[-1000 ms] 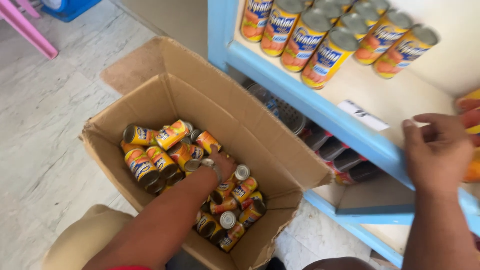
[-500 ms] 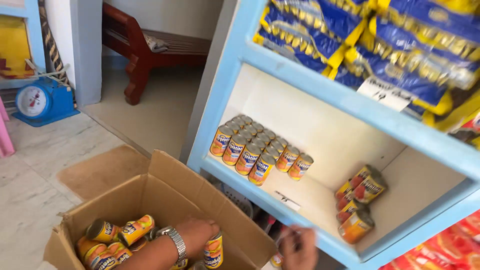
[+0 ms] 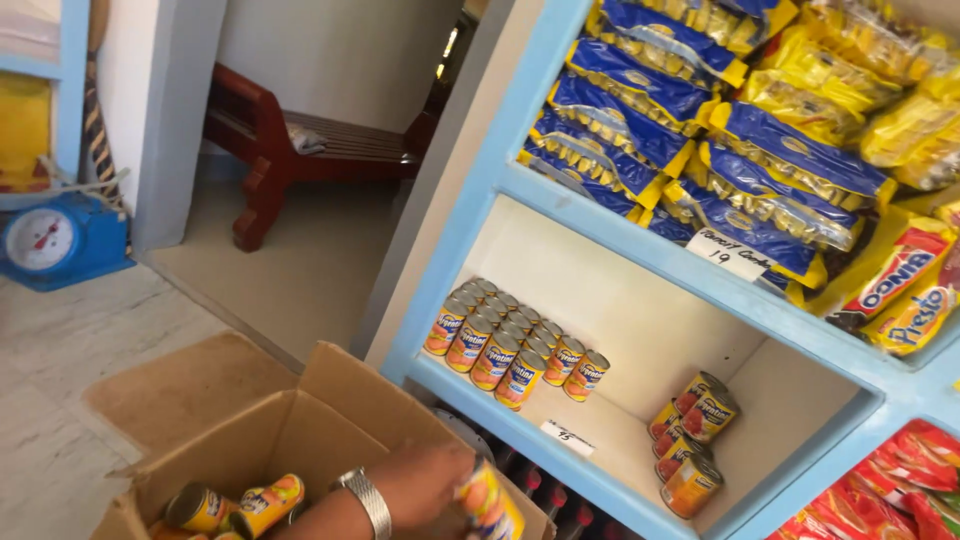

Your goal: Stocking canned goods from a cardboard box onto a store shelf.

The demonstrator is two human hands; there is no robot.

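At the bottom centre of the frame we see the left hand (image 3: 425,485), a metal bracelet on its wrist, clamped around an orange-labelled can (image 3: 490,503) just above the open cardboard box (image 3: 290,430). We cannot find the right hand in view. More cans (image 3: 505,345) stand in rows on the blue shelf (image 3: 560,455) at centre.

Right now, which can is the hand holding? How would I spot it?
Look at the open cardboard box on the floor beside the blue shelf. Above its right edge, the left hand with a silver bracelet grips one orange can. It alone is lifted, blurred.
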